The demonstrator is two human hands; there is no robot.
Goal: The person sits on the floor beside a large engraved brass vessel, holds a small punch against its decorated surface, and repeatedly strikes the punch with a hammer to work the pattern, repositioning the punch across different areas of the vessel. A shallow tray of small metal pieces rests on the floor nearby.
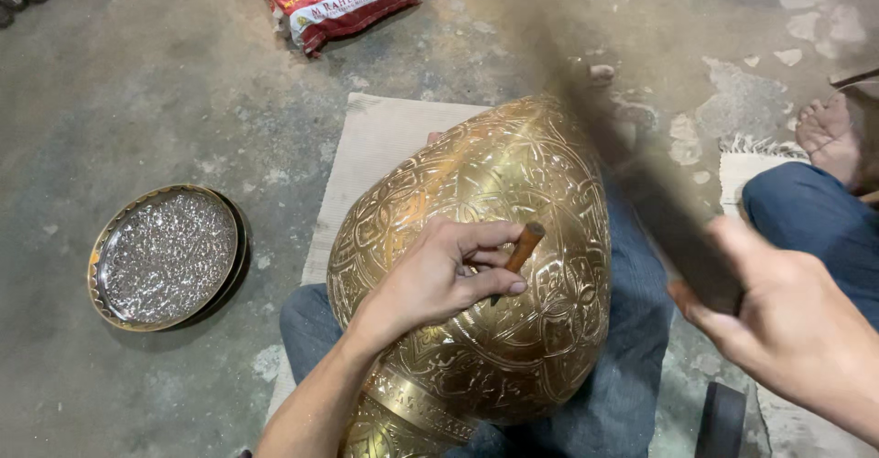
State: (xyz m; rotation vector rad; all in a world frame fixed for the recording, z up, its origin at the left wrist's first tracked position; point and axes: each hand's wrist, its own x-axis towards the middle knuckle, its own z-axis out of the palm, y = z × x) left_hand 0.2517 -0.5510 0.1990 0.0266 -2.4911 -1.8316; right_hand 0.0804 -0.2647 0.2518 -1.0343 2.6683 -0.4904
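The left hand [438, 279] pinched a punch [520, 251] against the brass vessel [476, 266], which lay across the person's lap. The right hand [787, 316] gripped a blurred hammer [659, 192] above it.

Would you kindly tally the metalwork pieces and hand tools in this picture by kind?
Engraved brass vessel: 1
Round engraved trays: 2, stacked
Chisel, in the left hand: 1
Blurred hammer, in the right hand: 1
Total: 5
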